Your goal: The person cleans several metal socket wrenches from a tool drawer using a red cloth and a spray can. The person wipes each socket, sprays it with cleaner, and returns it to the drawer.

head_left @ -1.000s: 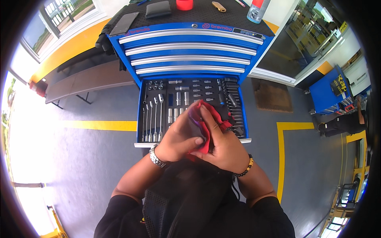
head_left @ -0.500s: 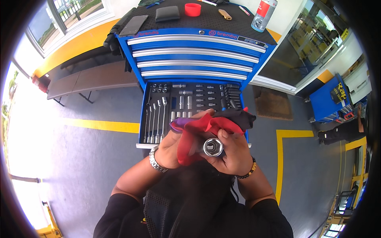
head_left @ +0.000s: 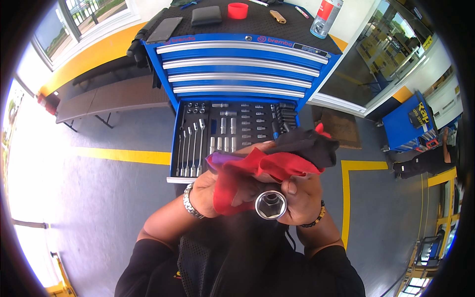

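Observation:
A chrome hex socket (head_left: 270, 205) is gripped in my right hand (head_left: 303, 202), its open end turned up toward me. My left hand (head_left: 202, 199) is closed on a red cloth (head_left: 232, 173) with black and purple parts, which bunches across both hands. The cloth covers most of my left fingers and lies against the socket's side. Just beyond my hands is a pulled-out drawer (head_left: 174, 179) with sockets, bits and a row of wrenches (head_left: 194, 148) in dark foam. My hands and the cloth hide its near right part.
The blue tool cabinet (head_left: 237, 57) stands ahead, bearing a phone (head_left: 165, 29), a black wallet (head_left: 206, 16), a red ring (head_left: 237, 10), a lighter-like object (head_left: 278, 17) and a spray can (head_left: 326, 19). A bench (head_left: 114, 101) stands left; another person (head_left: 430, 161) is far right.
The socket has come lower and slightly right, and its opening now faces me more fully. The cloth's black end has shifted right. My view has moved slightly.

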`<state>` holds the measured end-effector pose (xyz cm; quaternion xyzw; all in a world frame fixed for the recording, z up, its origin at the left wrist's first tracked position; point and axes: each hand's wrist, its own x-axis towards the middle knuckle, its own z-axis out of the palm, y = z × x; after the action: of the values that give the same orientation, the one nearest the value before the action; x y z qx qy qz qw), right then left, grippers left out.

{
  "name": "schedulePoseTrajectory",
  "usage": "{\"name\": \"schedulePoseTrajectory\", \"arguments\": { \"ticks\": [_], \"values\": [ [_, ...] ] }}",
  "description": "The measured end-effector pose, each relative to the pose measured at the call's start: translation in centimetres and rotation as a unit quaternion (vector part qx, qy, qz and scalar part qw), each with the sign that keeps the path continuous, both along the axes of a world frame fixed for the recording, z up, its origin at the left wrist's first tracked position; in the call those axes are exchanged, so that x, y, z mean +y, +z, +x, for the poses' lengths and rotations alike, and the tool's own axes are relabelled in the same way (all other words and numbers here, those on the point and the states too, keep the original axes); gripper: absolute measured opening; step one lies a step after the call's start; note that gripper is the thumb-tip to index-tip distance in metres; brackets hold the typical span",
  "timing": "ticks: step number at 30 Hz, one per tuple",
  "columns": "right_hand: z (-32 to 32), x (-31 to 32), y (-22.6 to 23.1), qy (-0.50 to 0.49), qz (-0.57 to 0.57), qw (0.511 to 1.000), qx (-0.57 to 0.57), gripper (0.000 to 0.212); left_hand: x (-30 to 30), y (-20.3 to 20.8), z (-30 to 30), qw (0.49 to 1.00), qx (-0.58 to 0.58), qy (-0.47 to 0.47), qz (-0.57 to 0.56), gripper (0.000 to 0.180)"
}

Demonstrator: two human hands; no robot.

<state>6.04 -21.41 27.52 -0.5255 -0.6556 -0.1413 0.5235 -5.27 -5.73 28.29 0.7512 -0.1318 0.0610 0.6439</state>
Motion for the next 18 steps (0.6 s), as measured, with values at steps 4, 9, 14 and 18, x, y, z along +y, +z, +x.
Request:
{"name": "schedulePoseTrajectory", "arguments": {
  "ticks": [4, 9, 14, 18],
  "values": [
    [-0.3, -3.0, -1.2, 0.054, -0.162, 0.967, 0.188, 0.068, -0.7, 2.1, 0.0, 0.991, 0.081, -0.038, -0.102, 0.064],
    [0.1, -2.6, 0.1, 0.032, -0.079, 0.996, 0.016, 0.072, -1.1, 2.0, -0.5, 0.973, 0.129, -0.061, -0.183, 0.061],
    [0.4, -2.5, -0.1, 0.021, -0.054, 0.998, -0.012, 0.065, -0.1, 0.2, -0.8, 0.992, 0.006, -0.085, -0.088, 0.059],
    [0.3, -2.7, -0.7, 0.034, -0.066, 0.995, 0.062, 0.061, -0.1, -0.3, -0.9, 0.996, -0.051, -0.070, -0.034, 0.056]
  ]
}}
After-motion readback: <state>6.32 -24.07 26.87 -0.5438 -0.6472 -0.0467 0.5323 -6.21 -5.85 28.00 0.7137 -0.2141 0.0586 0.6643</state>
